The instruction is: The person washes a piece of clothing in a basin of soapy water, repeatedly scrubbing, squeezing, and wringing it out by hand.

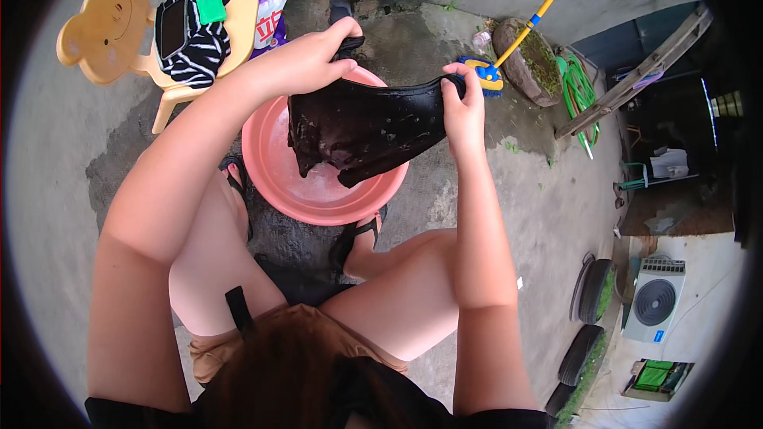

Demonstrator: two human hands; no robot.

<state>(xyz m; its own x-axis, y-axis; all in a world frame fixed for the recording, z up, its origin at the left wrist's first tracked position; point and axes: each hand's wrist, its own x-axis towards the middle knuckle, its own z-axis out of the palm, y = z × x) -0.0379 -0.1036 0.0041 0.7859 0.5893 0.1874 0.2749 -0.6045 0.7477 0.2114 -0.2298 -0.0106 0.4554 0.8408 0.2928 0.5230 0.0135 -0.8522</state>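
Note:
A wet black garment point(381, 122) hangs stretched between my two hands above a pink plastic basin point(316, 211). My left hand point(337, 53) pinches its bunched upper edge at the left. The opposite end of that edge is gripped by my right hand point(464, 98), thumb on top. Small whitish flecks, perhaps suds, dot the dark cloth. Its lower folds dangle over the basin, where pale, foamy water point(304, 176) shows. The cloth hides the middle of the basin, which stands on the ground between my feet.
A yellow bear-backed chair point(244, 18) at the left holds striped cloth point(205, 65), a phone point(174, 28) and a green soap bar or box point(211, 6). Beside it stands a purple detergent bag point(271, 18). A brush point(486, 74), stone planter point(518, 71) and green hose point(577, 92) lie right.

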